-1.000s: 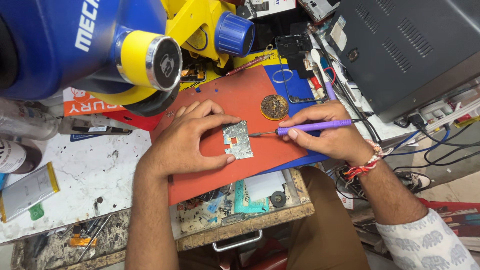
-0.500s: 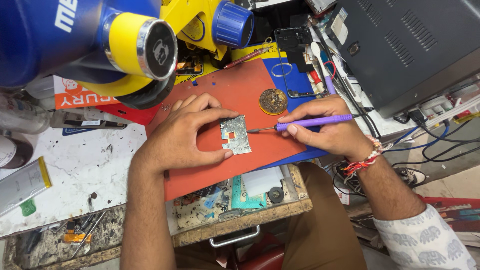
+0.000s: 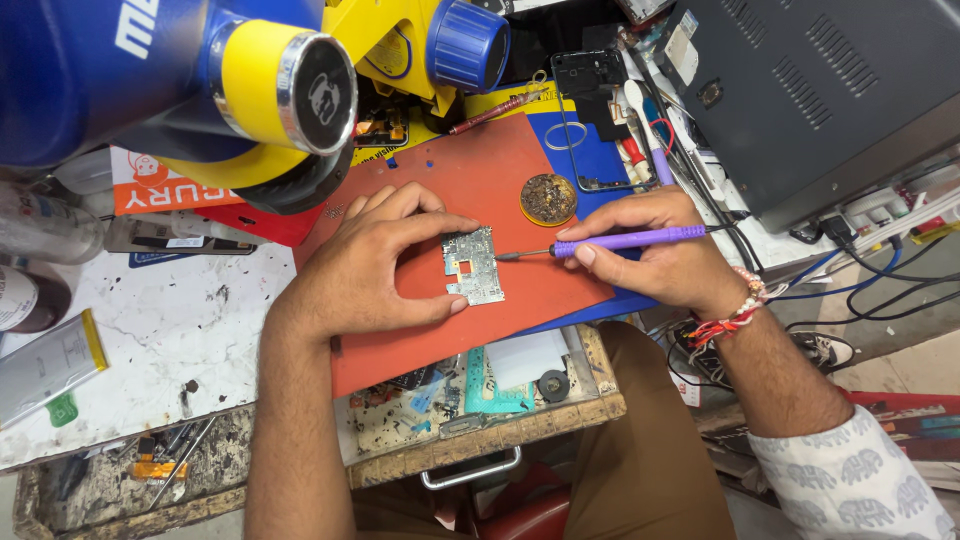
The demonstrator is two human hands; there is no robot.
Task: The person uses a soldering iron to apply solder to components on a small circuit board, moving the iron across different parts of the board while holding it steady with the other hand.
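Note:
A small silvery circuit board (image 3: 472, 265) lies on a red-orange work mat (image 3: 470, 190). My left hand (image 3: 370, 262) rests on the mat and pinches the board between thumb and forefinger. My right hand (image 3: 655, 250) grips a purple-handled soldering iron (image 3: 625, 240) like a pen. Its metal tip touches the board's right edge. A round tin of brass cleaning wool (image 3: 548, 198) sits on the mat just above the iron.
A blue and yellow microscope head (image 3: 200, 80) looms over the upper left. A dark grey box (image 3: 800, 90) with cables stands at the right. A bare phone frame (image 3: 590, 110), tweezers, a battery (image 3: 45, 365) and bottles lie around; a cluttered wooden drawer (image 3: 480, 400) juts out below.
The view has shifted a little, so the bench appears lower and to the left. Both hands keep the same grip on board and iron.

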